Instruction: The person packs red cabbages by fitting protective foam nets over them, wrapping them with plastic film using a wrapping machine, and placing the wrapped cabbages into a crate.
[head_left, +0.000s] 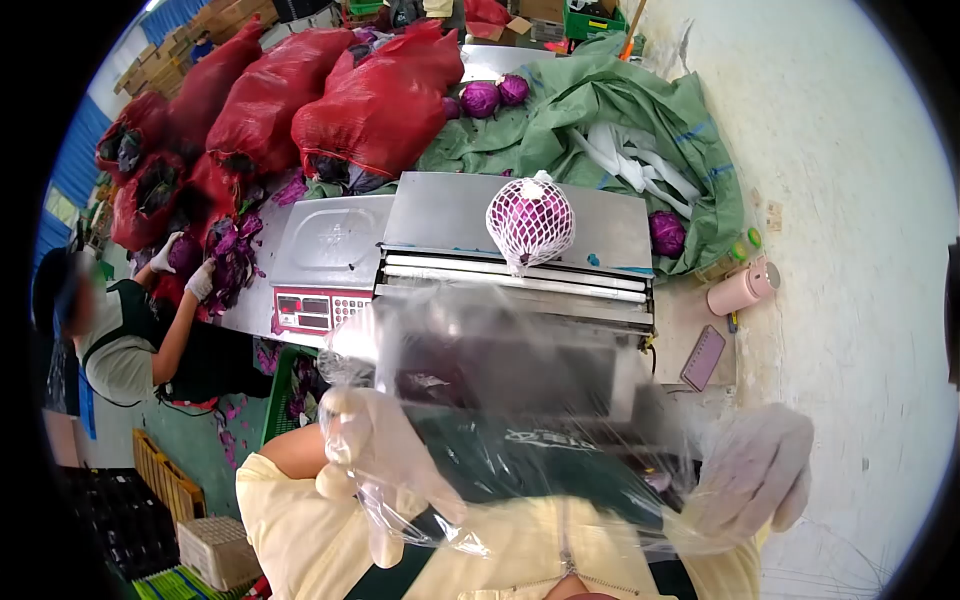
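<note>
A sheet of clear plastic film (pixel 540 440) is stretched in front of my chest. My left hand (pixel 375 465), in a pale glove, holds its left side, with the fingers partly behind the film. At the right side my gloved right hand (pixel 755 475) is closed on the film's edge. Beyond the film, a purple cabbage in a white foam net (pixel 530 222) rests on the metal top of the wrapping machine (pixel 430 215). Neither hand touches the cabbage. The film blurs the machine's front part.
Left of the machine is a scale (pixel 330 250), with red sacks (pixel 375 105) behind. A co-worker (pixel 130 340) handles cabbage at the left. Green cloth (pixel 600 100), loose cabbages (pixel 667 233), a pink bottle (pixel 742 288) and a phone (pixel 704 357) lie toward the right wall.
</note>
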